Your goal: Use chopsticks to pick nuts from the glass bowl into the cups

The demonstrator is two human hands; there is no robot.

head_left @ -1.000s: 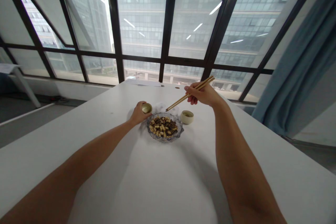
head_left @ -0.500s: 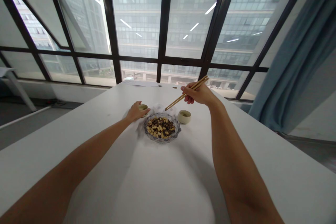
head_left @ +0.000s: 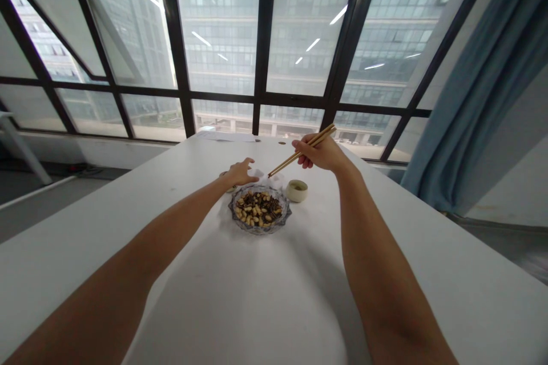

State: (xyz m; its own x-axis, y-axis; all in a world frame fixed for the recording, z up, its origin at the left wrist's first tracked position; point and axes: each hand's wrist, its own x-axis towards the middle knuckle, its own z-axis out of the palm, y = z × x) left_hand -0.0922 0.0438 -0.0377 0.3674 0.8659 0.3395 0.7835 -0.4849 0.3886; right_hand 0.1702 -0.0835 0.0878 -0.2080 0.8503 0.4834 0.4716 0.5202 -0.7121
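My right hand [head_left: 319, 152] grips a pair of wooden chopsticks [head_left: 286, 165], their tips pointing down and left above some crumpled clear plastic [head_left: 260, 174]. Whether the tips pinch anything is too small to tell. With fingers apart and nothing in it, my left hand [head_left: 241, 173] hovers over a small cup [head_left: 232, 189], which it mostly hides. In front of both hands stands a scalloped glass bowl [head_left: 235, 221] holding peanuts in shells [head_left: 252, 217] and dark seeds [head_left: 270, 203]. A second small cream cup [head_left: 297, 191] sits at the bowl's right.
Everything stands on a white table [head_left: 240, 291]. White sheets [head_left: 226, 137] lie at its far edge by the window. A blue curtain [head_left: 462, 108] hangs at the right, and a pale table leg [head_left: 28, 151] shows at the left.
My left hand has moved right and a little up, away from the left cup's rim. The chopsticks stay nearly still in my right hand. The view has shifted slightly.
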